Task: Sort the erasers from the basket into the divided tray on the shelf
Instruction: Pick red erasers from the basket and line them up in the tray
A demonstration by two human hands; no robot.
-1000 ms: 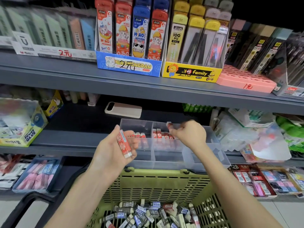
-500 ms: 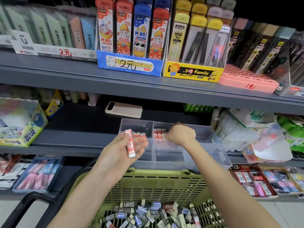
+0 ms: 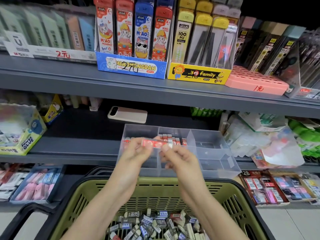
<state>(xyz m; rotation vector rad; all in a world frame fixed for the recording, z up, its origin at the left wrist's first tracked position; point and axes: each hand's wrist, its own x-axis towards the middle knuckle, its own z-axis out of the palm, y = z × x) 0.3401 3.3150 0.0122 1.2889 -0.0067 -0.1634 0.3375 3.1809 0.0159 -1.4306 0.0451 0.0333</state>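
My left hand pinches the left end of one red eraser between thumb and fingertips. My right hand pinches its right, white-tipped end. The eraser lies level, left to right, held in the air between both hands. Motion blur hides the exact finger placement.

The eraser sits above the near-left part of the clear divided tray, which stands on the middle shelf. In the tray's far-middle compartment a row of red erasers stands upright. More red shows in the far-left compartment, partly behind my left hand.

Just near of the tray, below both forearms, is the green basket. A heap of loose erasers, mostly in dark and blue sleeves, lies in its bottom.

Far of the tray, a phone lies flat on the same shelf.
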